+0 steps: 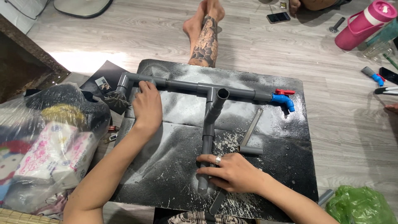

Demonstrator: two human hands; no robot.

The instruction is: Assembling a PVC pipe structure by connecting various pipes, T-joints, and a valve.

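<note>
A grey plastic pipe assembly lies on a black board dusted with white powder. Its long run ends in an elbow at the left and a blue tap with a red handle at the right. A tee in the middle sends a branch pipe toward me, with an open fitting beside the tee. My left hand grips the long run near the left elbow. My right hand, wearing a ring, is closed over the near end of the branch pipe.
A short grey pipe piece and a thin metal bar lie by my right hand. My tattooed leg stretches past the board. A clear bag of packets sits left, a green bag right, a pink bottle and phone beyond.
</note>
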